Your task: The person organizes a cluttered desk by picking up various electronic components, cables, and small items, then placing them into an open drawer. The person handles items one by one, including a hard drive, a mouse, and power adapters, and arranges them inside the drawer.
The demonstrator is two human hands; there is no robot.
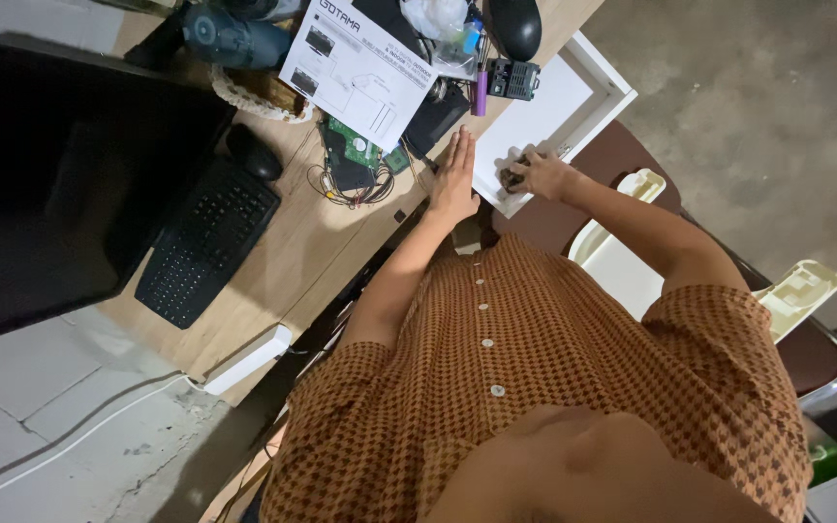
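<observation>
While the left hand (454, 179) lies flat and open-fingered on the pale wood-grain desk (283, 261) beside a green circuit board (353, 147), the right hand (538, 174) curls closed around a small dark object (511, 177) at the near edge of a smooth white tray (546, 107), bare grey concrete floor (758, 116) beyond.

small dark object (513, 177) mostly hidden in right hand (538, 174) grip, monitor (60, 174) cut off at left edge
</observation>
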